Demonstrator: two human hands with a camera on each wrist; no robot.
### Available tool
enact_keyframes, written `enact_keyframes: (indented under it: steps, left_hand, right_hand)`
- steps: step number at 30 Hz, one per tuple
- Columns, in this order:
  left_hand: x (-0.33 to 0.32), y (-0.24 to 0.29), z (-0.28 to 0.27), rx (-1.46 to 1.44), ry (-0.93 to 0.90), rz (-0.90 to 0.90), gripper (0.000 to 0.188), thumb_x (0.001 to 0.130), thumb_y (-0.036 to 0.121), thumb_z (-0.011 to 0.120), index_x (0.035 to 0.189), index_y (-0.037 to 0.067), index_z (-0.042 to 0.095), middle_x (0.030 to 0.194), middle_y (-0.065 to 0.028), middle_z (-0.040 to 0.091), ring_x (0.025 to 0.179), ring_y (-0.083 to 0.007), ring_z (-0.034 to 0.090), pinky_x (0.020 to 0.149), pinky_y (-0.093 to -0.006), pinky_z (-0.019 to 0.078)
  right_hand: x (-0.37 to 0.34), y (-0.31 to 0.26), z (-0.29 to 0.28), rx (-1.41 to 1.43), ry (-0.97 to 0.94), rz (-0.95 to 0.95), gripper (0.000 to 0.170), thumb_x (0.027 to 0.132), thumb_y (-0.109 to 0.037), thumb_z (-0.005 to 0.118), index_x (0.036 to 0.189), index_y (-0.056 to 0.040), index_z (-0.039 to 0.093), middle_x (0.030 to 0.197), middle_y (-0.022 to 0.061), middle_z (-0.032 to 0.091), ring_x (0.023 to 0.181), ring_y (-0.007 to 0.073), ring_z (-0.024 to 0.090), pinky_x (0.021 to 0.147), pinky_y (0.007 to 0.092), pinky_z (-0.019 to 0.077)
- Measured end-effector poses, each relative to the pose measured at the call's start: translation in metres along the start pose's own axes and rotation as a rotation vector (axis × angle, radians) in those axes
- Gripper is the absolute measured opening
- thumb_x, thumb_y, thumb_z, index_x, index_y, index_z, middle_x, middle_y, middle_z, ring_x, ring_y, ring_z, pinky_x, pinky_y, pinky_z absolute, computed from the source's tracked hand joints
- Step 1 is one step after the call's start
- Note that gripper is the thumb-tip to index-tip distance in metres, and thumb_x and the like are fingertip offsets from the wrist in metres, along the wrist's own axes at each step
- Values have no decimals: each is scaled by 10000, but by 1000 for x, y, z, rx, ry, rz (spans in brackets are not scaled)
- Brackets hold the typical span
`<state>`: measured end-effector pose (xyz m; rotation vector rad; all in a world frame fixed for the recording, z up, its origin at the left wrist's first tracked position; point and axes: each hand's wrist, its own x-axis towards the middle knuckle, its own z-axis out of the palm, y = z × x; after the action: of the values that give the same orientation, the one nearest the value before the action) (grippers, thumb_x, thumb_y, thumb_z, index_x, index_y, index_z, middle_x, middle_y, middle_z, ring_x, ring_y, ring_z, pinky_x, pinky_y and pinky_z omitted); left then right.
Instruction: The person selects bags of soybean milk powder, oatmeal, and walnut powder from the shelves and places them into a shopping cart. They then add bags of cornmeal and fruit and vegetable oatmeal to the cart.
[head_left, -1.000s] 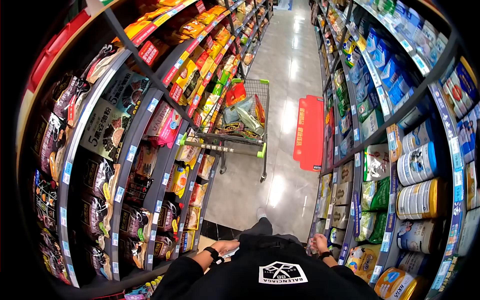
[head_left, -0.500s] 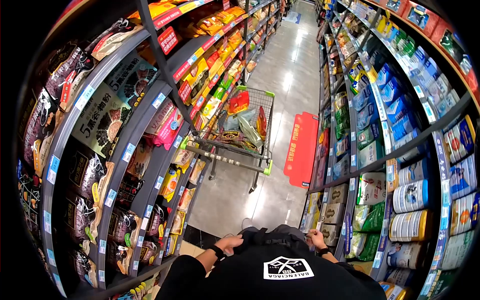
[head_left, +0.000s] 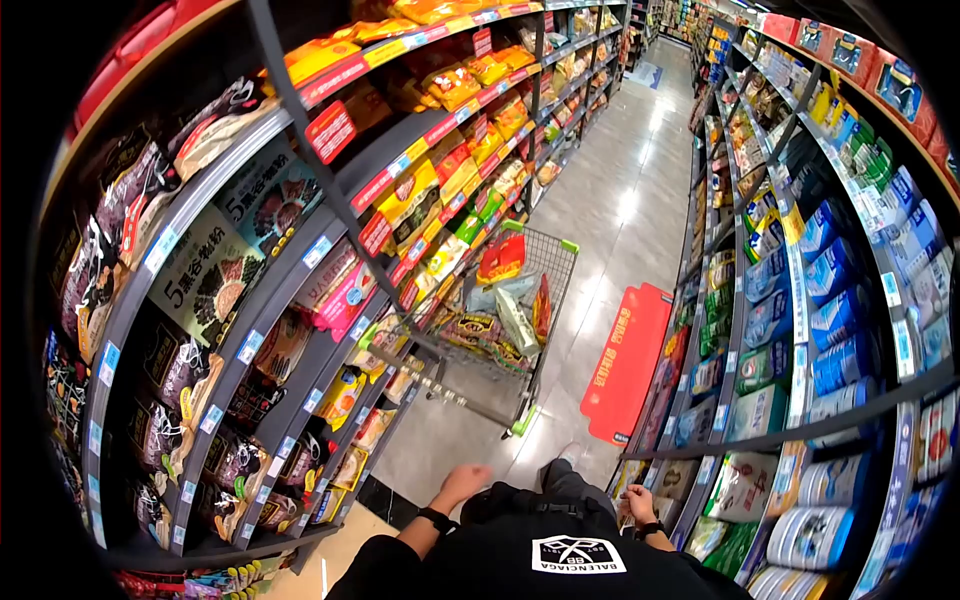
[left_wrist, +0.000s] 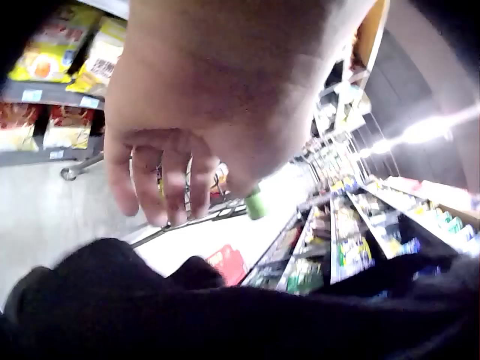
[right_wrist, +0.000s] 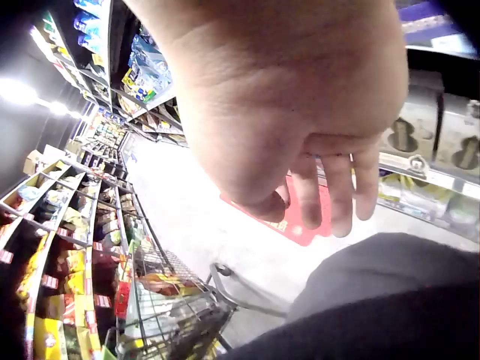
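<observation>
In the head view my left hand (head_left: 464,485) hangs in front of the body, short of the handle (head_left: 440,390) of a shopping cart (head_left: 560,275). The left wrist view shows that hand (left_wrist: 202,112) with loosely bent fingers and nothing in them. My right hand (head_left: 636,506) hangs by the right side, near the lower shelves; in the right wrist view it (right_wrist: 300,112) is empty too, fingers loosely hanging. The wire cart holds several bagged goods, among them a red bag (head_left: 502,258), a pale green-grey packet (head_left: 515,322) and a dark patterned bag (head_left: 468,328).
Shelves of bagged food (head_left: 185,385) rise along the left, close beside the cart. Cans (head_left: 812,535) and blue packages (head_left: 838,312) fill the right shelves. A red sign (head_left: 630,365) stands out at the right shelf's foot. The grey tiled aisle (head_left: 625,190) runs ahead between them.
The head view has turned, so the aisle and cart sit further right in it. The left hand has moved forward toward the cart handle. The right hand stays low at the side.
</observation>
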<state>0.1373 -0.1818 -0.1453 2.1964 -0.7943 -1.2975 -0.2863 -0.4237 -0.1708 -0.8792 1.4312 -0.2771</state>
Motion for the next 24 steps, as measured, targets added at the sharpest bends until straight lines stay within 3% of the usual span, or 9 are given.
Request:
enact_keyframes:
  steps: [4,7,13,15,17,18,20,21,24]
  left_hand:
    - [53,95,-25,-845,563,-352,513,938,510,567,1206,75,614,1139,-147,655,960,-242,639,745,-401,521]
    - [119,95,-33,-907,617,-281,662,920,446,631,1366,-6,447,1194,-149,599,1015,-241,608,728,-421,519]
    - [182,57,-15,-809,837,-564,328,954,252,540,1115,-28,484,1041,-218,623,848,-291,653,568,-407,547]
    - [177,25,-16,-1222,767,-158,293,993,279,461,1094,6,500,908,-187,644,790,-299,660,582,-406,550]
    - [188,-5,-10,-1038,817,32,354,1020,372,506,1072,24,549,733,-143,638,533,-230,594,480,-353,496]
    - [174,52,-23,-1438,930,-292,384,1006,423,523,922,57,606,622,-99,606,513,-215,579,454,-339,467]
    - [185,38,-13,-1188,1051,-410,483,954,470,573,669,80,597,539,-88,564,500,-225,566,454,-391,443]
    - [203,12,-7,-814,1152,-598,482,933,444,587,749,3,649,658,-182,653,629,-327,653,581,-465,502]
    - [172,115,-40,-469,1277,-990,469,908,405,602,935,-54,695,910,-277,699,929,-437,671,814,-501,512]
  right_hand:
    - [84,-40,-41,43,-1,-104,235,920,-78,558,1154,-71,547,817,64,640,563,166,605,461,326,508]
    - [121,-74,-60,139,28,-155,213,936,-101,539,1147,-70,536,823,65,626,582,165,603,466,322,503]
    - [191,-107,-79,102,35,-96,226,979,-167,513,1185,-76,529,864,79,652,620,208,659,477,333,523]
    - [199,-126,-77,153,-29,-91,208,983,-155,510,1180,-86,513,855,87,652,632,218,670,454,354,523]
    - [200,-149,-72,250,-33,-13,228,972,-91,479,1197,-72,513,836,97,651,583,194,641,464,308,521]
    - [210,-156,-75,154,-77,-21,235,981,-112,493,1214,-93,518,881,86,655,610,193,651,454,310,518]
    - [229,-170,-84,104,-84,79,220,989,-150,513,1204,-102,526,853,65,654,619,188,654,434,303,504]
    - [239,-179,-88,67,-91,120,193,991,-167,520,1175,-108,532,825,59,650,620,186,656,428,299,500]
    - [256,-217,-96,-93,-101,22,124,983,-188,536,897,-103,564,752,42,603,568,162,584,456,292,482]
